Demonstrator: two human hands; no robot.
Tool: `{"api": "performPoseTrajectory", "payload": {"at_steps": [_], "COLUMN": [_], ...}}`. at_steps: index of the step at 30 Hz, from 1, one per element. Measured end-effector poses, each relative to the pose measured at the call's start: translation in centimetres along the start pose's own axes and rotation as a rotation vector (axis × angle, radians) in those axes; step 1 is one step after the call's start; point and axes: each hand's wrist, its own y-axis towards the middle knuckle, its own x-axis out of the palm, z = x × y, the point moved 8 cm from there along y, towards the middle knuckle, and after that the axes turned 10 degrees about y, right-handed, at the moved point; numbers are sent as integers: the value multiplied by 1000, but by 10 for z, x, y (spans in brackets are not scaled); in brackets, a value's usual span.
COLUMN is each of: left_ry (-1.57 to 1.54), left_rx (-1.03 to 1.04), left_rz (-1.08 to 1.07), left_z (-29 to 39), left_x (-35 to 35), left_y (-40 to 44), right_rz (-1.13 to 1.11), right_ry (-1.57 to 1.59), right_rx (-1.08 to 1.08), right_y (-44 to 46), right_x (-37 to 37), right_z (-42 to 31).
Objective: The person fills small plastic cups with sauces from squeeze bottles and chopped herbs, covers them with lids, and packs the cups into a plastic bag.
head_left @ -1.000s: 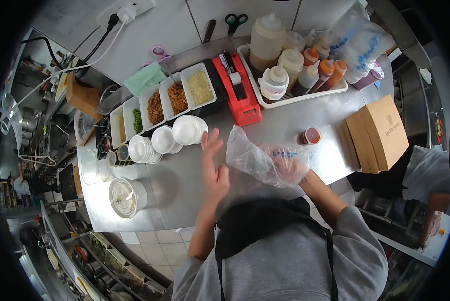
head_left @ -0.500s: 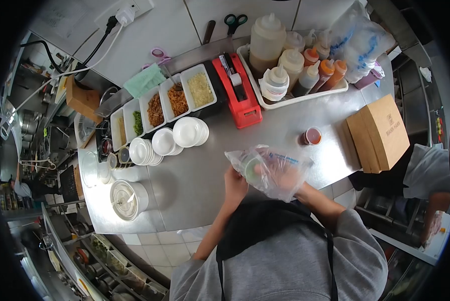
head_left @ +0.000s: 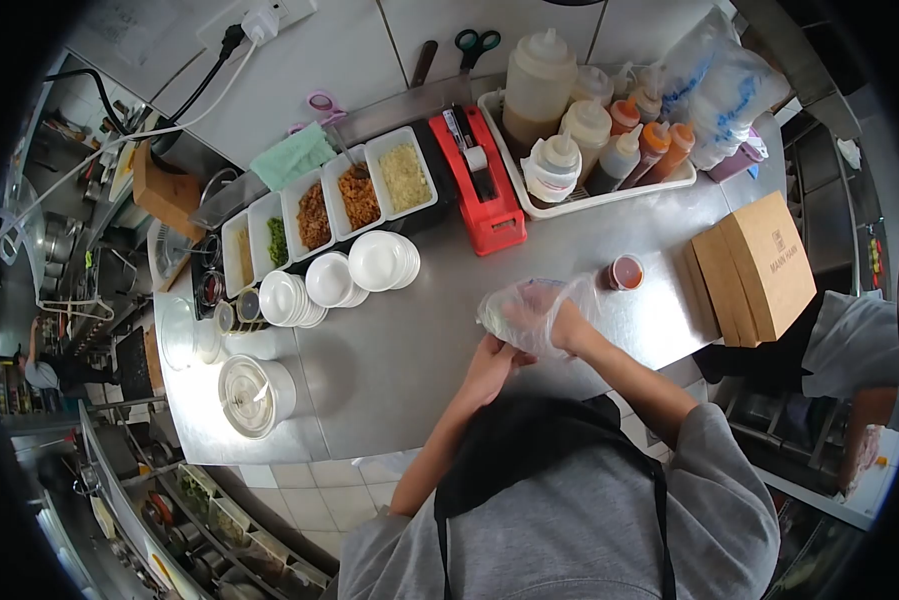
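Over the steel counter, in front of my body, is a clear plastic bag with a pale greenish thing, unclear through the film, at its left end. My left hand grips the near lower left side of the bag from outside, fingers bent. Past the bag's mouth reaches my right hand, with its fingers inside and blurred by the plastic; what they hold is hidden. A small cup of red sauce stands on the counter just right of the bag, not touching either hand.
Behind are a red tape dispenser, a white tray of squeeze bottles and food tubs. Stacked white lids and a round white tub stand left. A brown carton is right, near another person's sleeve.
The bag has moved slightly away from me and bunched up smaller. My right hand has shifted up, and my left hand has moved right and lower along the bag.
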Motion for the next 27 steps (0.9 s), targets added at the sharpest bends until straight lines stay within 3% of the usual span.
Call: {"api": "performPoseTrajectory", "payload": {"at_steps": [1, 4, 7, 13, 15, 17, 19, 22, 23, 25, 27], "left_ry": [-18, 419, 675, 516, 580, 698, 909, 1070, 1100, 1145, 1178], "left_rx": [-16, -125, 48, 355, 506, 710, 897, 1019, 1027, 940, 824], "left_rz": [-51, -238, -244, 46, 196, 311, 315, 309, 307, 396, 418], "left_z": [1, -4, 29, 118, 141, 157, 176, 186, 186, 185, 177], "left_x": [3, -2, 3, -6, -11, -4, 25, 52, 56, 46, 36], "left_y": [-3, -15, -51, -106, -115, -122, -127, -118, -114, -99, -89], "right_rz": [-20, -148, -101, -23, 17, 291, 598, 492, 521, 503, 542], "right_ry": [-46, -415, -389, -248, 54, -78, -477, -339, -237, 46, -1], "right_rx": [-12, -101, -126, -194, -164, -43, 56, 353, 263, 306, 270], "right_y": [5, 19, 14, -34, -54, -58, -58, -58, -60, -60, -64], "right_x": [-1, 12, 14, -16, -52, -112, -166, -177, -169, -152, -140], "right_z": [1, 4, 3, -96, -117, -88, -56, 37, 47, 53, 40]}}
